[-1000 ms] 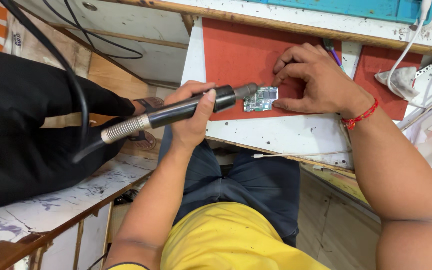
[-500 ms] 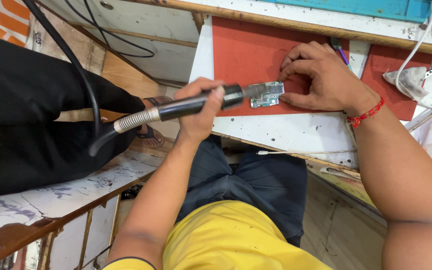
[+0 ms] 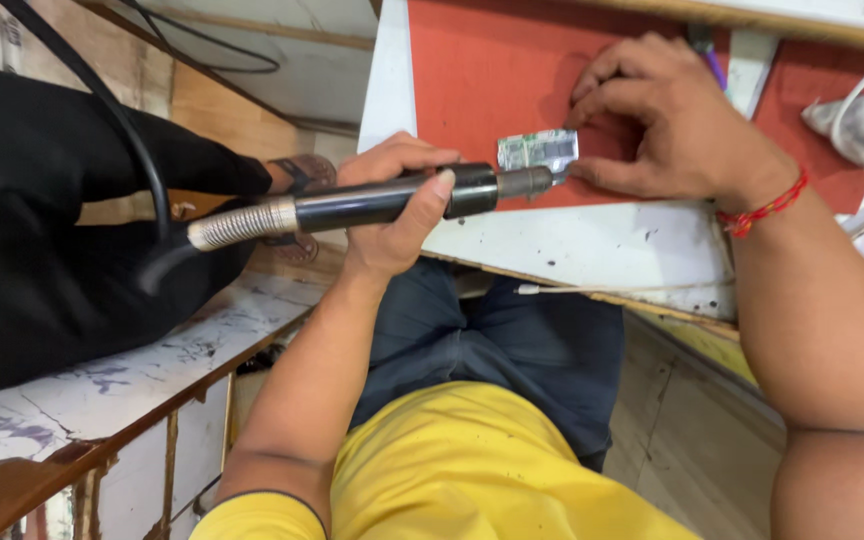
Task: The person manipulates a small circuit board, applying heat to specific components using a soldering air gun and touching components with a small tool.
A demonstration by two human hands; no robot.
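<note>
Left hand (image 3: pixel 392 205) fingers clenched round black cylindrical rotary handpiece (image 3: pixel 392 203), right hand (image 3: pixel 667 125) fingers pressing small clear rectangular piece (image 3: pixel 537 150) onto red mat (image 3: pixel 482 70), near counter (image 3: pixel 572 245) front edge.

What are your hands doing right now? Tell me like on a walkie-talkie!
Left hand gripping black rotary handpiece, tip at small clear piece. Right hand pinning that piece on red mat. Nothing in the way.
</note>
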